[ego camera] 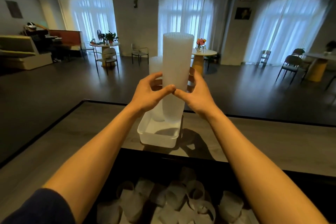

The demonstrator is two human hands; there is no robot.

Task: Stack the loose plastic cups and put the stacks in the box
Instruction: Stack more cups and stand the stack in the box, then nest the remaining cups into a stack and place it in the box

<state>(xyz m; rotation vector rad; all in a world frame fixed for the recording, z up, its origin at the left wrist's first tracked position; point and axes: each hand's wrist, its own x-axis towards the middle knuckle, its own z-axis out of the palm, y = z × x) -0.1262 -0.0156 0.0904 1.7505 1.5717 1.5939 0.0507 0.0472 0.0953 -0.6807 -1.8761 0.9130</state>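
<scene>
Frosted white plastic, translucent, finely ribbed at the rim: tall stack of cups (177, 63), a near-straight column tapering slightly downward, rounded at the foot. Held upright, lower end inside the far part of the box (158, 137). Contact with the box floor: cannot tell. Just behind and to the left, a shorter stack (154, 64) of the same milky, fluted cups, also reaching down into the box.

Box of cloudy white plastic, shallow, rectangular, with rounded corners and a rolled lip, set on a grey wood-grain tabletop (72, 132).

Nearest the camera, loose cups (172, 202) heaped on a black surface (127, 160), lying at all angles, blurred, some mouths facing up.

Left hand (149, 92) curled round the tall stack from the left, thumb pressed across its front, fingertips bent in between the two stacks. Right hand (198, 94) wrapped round the same stack from the right, fingers behind it, thumb on the front. Thumb tips touching each other at mid-height. Both forearms bare, with a dark navy sleeve (45, 205) at the left elbow.
</scene>
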